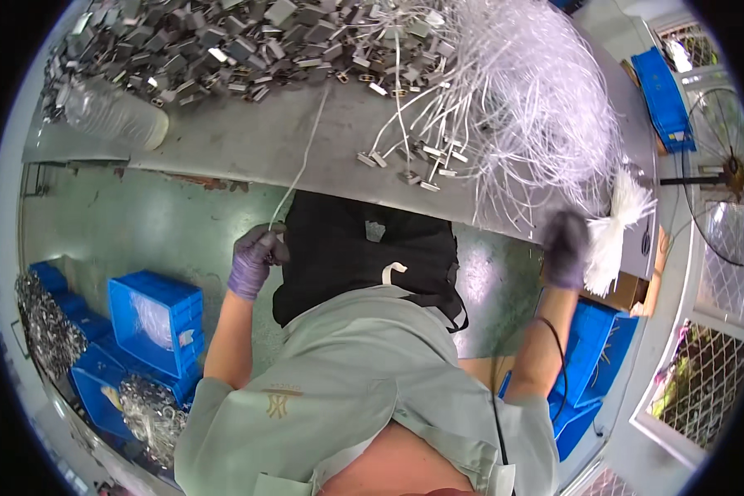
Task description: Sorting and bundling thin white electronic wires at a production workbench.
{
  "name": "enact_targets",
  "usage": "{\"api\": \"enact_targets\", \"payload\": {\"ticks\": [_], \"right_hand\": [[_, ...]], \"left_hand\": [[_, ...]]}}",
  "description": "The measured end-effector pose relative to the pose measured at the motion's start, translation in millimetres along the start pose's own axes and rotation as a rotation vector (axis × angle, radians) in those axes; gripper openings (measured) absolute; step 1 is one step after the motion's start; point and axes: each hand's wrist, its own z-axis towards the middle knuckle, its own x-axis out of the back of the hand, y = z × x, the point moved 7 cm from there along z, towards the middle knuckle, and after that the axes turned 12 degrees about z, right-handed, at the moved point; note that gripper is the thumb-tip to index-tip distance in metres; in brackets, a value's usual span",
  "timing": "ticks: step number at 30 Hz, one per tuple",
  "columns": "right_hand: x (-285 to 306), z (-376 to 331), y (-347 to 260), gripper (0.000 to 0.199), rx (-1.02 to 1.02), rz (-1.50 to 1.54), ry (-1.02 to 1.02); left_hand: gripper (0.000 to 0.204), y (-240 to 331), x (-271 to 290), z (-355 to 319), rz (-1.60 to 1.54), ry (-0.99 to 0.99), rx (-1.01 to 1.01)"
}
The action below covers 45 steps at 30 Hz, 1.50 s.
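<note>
My left hand [255,258], in a purple glove with dark fingers, pinches the lower end of a thin white cord [308,149]. That cord runs up over the table's front edge to the heap of small grey metal pieces [248,45]. My right hand [565,248], gloved alike, is smeared by motion at the table's front right; its fingers cannot be made out. Right beside it lies a tied bundle of white strands [608,248]. Behind it spreads a large tangle of clear, whitish cords [546,99]. Several cords with metal pieces on their ends [430,165] lie left of the tangle.
A clear plastic bottle [116,114] lies at the left of the grey metal table [248,136]. Blue bins [157,318] with metal parts and clear material stand on the floor at left. More blue bins [587,355] and a cardboard box [624,289] are at right.
</note>
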Motion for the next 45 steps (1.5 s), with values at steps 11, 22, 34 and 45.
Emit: {"api": "enact_targets", "payload": {"ticks": [11,22,34,45], "right_hand": [[-289.3,22.1,323.9,0.029,-0.244,-0.762,-0.523],[-301.6,52.1,170.8,0.027,-0.272,0.256,-0.252],[-280.9,51.8,144.7,0.025,-0.203,0.319,-0.124],[-271.7,50.8,136.1,0.029,-0.295,0.234,-0.183]], "left_hand": [[0.042,-52.8,34.7,-123.5,-0.083,-0.146,0.235],[0.043,-147.3,108.9,-154.5,0.005,0.074,0.386],[0.044,-112.0,100.1,-125.2,0.065,0.082,0.323],[0.041,-102.3,86.7,-118.6,0.062,0.043,0.342]]}}
